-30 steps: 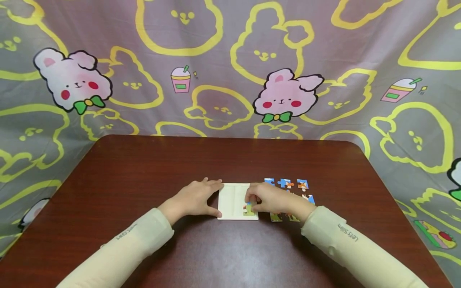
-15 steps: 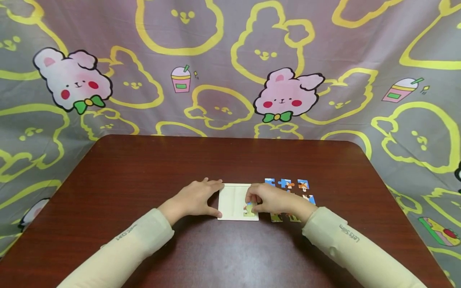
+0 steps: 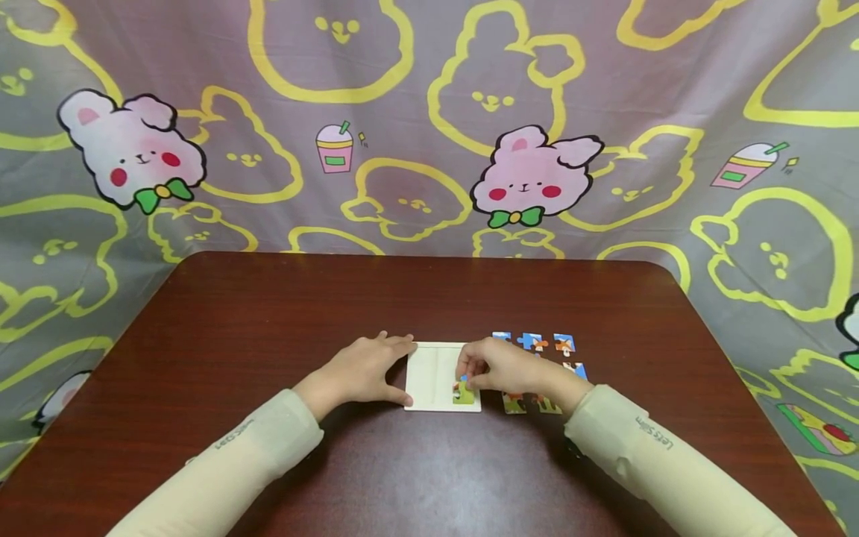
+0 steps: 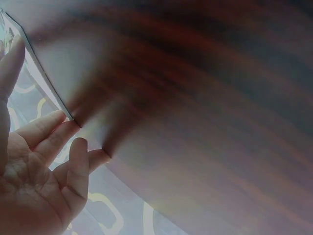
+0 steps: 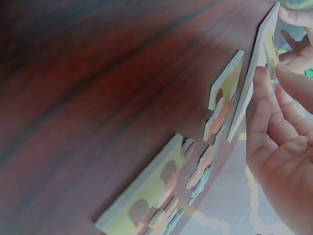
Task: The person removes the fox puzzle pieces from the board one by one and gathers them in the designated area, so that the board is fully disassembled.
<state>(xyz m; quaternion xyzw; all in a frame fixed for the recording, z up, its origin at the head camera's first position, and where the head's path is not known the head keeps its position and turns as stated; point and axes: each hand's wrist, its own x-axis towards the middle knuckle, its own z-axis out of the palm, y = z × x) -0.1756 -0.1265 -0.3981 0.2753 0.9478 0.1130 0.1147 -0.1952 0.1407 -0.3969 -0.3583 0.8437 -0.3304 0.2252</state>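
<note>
A pale puzzle tray (image 3: 424,377) lies flat on the table. My left hand (image 3: 362,369) spans its left side, fingers and thumb extended, the thumb at the near corner and the fingertips at the far corner. In the left wrist view, fingertips (image 4: 73,125) touch the tray's edge. Over the right part of the tray, my right hand (image 3: 505,367) pinches a green jigsaw piece (image 3: 463,394) with thumb and forefinger, at the tray's near right corner. The right wrist view shows this piece (image 5: 270,51) edge-on; whether it lies fully flat cannot be told.
Right of the tray, several loose jigsaw pieces (image 3: 564,344) lie in rough rows on the dark brown table (image 3: 302,298). My right hand and forearm hide some of them. A patterned cloth (image 3: 416,97) hangs behind the table.
My right fingertips have shifted slightly at the green piece, and a little more of it shows. The left hand and the tray stay in place.
</note>
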